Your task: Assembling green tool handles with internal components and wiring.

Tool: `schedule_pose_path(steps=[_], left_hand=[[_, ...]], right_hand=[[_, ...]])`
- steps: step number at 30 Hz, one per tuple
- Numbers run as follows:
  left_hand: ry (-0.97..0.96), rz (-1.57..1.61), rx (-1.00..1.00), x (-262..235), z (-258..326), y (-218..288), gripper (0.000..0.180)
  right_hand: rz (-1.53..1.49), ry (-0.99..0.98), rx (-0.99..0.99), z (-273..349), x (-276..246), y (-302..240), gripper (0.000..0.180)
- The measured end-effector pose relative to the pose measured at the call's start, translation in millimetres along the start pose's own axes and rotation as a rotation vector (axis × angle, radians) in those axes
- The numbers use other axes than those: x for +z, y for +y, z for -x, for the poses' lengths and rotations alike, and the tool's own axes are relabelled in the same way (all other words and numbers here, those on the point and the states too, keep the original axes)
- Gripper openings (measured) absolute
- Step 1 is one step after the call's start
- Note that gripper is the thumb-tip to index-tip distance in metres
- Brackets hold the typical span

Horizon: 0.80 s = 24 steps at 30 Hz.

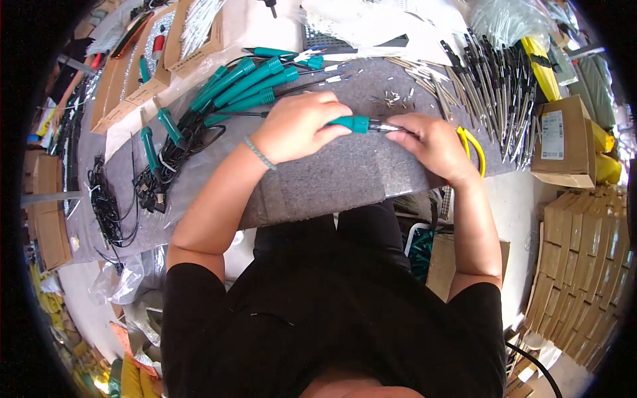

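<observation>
My left hand [298, 129] is closed around a green soldering iron handle [357, 124], which lies level above the grey cloth. A dark cord leaves its left end. At its right end a thin, shiny metal part [383, 127] sticks out, and the fingers of my right hand [434, 140] pinch there; what exactly they grip is partly hidden. Left of my left hand lies a heap of similar green handles [249, 83] with black cords, some with white-tipped wires at their ends. Small metal pieces [398, 101] are scattered beyond my right hand.
Yellow-handled pliers or cutters [472, 149] lie beside my right wrist. Many dark metal rods [494, 93] fan out at the right, near a cardboard box [564, 142]. Open boxes of small parts [149, 73] stand far left. Coiled black cables [106, 205] hang toward the table's left edge. Stacked cartons [580, 272] stand lower right.
</observation>
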<state>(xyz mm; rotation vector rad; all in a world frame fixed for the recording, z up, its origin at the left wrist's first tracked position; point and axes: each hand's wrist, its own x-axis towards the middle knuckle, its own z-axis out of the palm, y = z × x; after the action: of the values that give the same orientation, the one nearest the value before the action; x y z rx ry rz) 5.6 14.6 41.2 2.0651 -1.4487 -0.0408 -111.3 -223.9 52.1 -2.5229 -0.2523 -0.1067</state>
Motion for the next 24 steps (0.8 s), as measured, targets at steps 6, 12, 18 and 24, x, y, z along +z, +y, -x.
schedule_pose_path(steps=[6, 12, 18, 24], left_hand=[[0.066, -0.126, 0.126, 8, -5, 3, 0.022], [0.041, -0.090, 0.053, 14, 0, -3, 0.021], [-0.065, -0.065, -0.021, 13, -2, 1, 0.029], [-0.079, -0.131, -0.012, 13, -1, -8, 0.034]], right_hand=[[0.012, 0.012, -0.049, -4, 8, 0, 0.022], [0.110, 0.012, -0.079, -14, 23, -6, 0.023], [-0.283, 0.132, -0.048, -27, 13, 7, 0.021], [0.230, 0.168, -0.028, -31, 10, 16, 0.014]])
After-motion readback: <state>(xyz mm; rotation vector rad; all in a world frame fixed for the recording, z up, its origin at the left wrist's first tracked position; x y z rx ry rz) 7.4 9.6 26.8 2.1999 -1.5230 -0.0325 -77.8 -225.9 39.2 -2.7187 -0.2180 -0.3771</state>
